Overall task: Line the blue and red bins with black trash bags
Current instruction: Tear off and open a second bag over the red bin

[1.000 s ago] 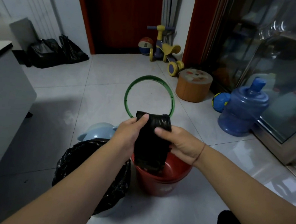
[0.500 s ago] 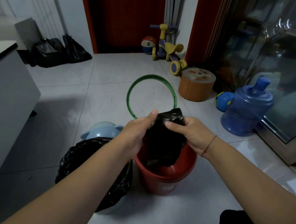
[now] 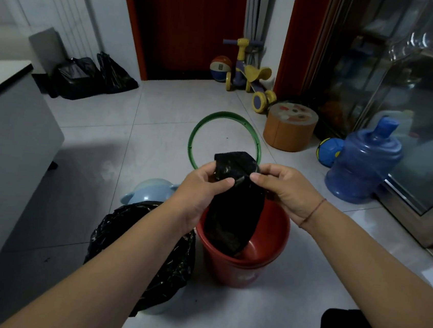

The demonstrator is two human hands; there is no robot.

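Both hands, left (image 3: 202,186) and right (image 3: 284,189), pinch the bag (image 3: 234,208) top over the red bin (image 3: 261,262); best rub layers apart, then spread the mouth over the rim.

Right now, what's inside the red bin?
The bottom of a black bag hangs into the red bin, pinched at its top by the left hand and right hand. Bare red wall shows beside it. Whatever lies under the bag is hidden.
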